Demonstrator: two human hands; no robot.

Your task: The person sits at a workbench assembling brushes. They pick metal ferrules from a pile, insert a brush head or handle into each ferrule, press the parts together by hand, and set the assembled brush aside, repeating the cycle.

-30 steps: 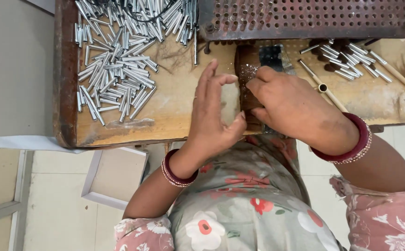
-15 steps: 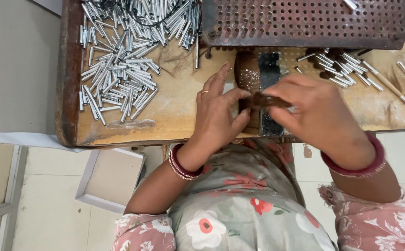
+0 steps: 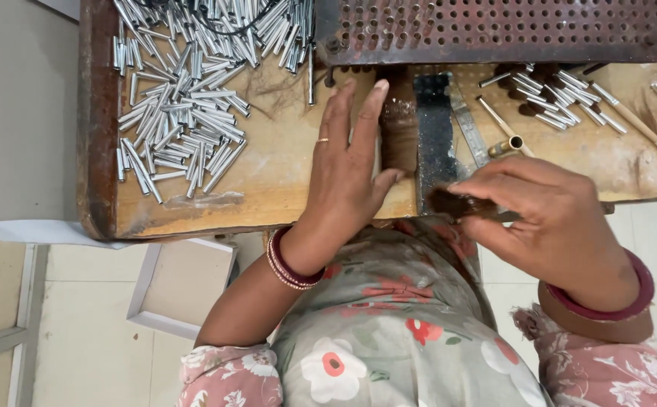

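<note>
**A tuft of dark hair pinched in the right hand**

The right hand [image 3: 547, 218] has its fingers pressed together on a small bundle of dark hair [image 3: 460, 203]. The bundle pokes out of the pinch toward the left hand. Its long way runs side to side, along the near edge of the table. It sits just over that edge, close to the person's body.

The left hand [image 3: 347, 162] is just beside the bundle but does not touch it. It lies flat and open on the table, fingers spread and pointing away from the body. It holds nothing. It has a ring on one finger.

Between the two hands, a little farther from the body, is a dark metal bar [image 3: 434, 136] lying on the table. It points away from the person. A brown brushy patch [image 3: 398, 132] sits beside it, right next to the left fingertips. A thin metal ruler [image 3: 468, 128] lies on the other side of the bar.

Past the right hand, farther out, are a small brass tube [image 3: 508, 145] and a little pile of short silver tubes [image 3: 562, 94]. Well off past the left hand is a much bigger heap of silver tubes [image 3: 185, 98].

At the far side is a rusty metal plate full of holes [image 3: 494, 30]. Everything rests on a worn wooden table [image 3: 283, 181] with a raised rim. Below is a pale tiled floor [image 3: 87, 332].
</note>
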